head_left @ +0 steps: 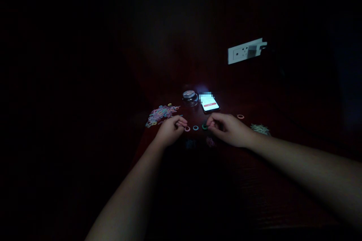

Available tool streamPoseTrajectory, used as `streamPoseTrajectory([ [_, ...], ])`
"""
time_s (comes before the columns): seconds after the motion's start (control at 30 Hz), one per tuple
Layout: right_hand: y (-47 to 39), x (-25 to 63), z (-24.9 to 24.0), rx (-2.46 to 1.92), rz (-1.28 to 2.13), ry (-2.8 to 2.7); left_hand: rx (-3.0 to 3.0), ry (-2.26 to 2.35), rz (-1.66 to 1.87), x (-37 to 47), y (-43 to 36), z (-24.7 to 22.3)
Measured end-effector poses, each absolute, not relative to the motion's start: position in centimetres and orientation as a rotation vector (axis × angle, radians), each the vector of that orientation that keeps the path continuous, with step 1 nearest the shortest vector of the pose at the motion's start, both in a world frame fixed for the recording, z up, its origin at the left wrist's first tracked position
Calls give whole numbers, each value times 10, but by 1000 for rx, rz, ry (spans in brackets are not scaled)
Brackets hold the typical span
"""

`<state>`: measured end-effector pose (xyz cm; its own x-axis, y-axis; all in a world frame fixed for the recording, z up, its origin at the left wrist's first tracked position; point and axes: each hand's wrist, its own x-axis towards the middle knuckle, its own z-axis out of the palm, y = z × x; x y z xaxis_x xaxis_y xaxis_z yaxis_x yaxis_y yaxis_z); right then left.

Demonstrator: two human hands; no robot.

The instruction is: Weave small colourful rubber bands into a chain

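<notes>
Three small hair ties lie in a row on the dark table: a pink hair tie [187, 129], a light blue hair tie [195, 128] and a green hair tie [204, 126]. My left hand [171, 131] is closed, its fingertips pinched at the pink one's edge. On the other side, my right hand [227, 128] has thumb and forefinger closed on the green one. The blue tie sits between my hands, untouched. In the dim light, the exact fingertip contact is hard to make out.
A heap of mixed-colour hair ties [161, 113] lies left. Behind stand a lidded clear jar [190, 98] and a lit phone [210, 104]. Rightward are an orange hair tie [240, 116] and a pale green pile [260, 129]. Small blue [190, 143] and pink [210, 142] piles lie nearer; a power strip [245, 51] is behind.
</notes>
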<state>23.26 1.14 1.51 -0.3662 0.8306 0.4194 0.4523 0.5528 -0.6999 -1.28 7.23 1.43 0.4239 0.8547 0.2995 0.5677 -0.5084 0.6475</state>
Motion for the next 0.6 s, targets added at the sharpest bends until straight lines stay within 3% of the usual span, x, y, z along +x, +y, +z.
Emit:
streamPoseTrajectory([
  [0.07, 11, 233, 15, -1033, 627, -2003, 2283, 1404, 912, -18, 80, 8],
  [0.2, 10, 231, 16, -1035, 637, -1983, 2387, 1626, 697, -22, 87, -2],
  [0.6, 12, 230, 14, -1038, 616, -1957, 2433, 1608, 597, -24, 89, -10],
])
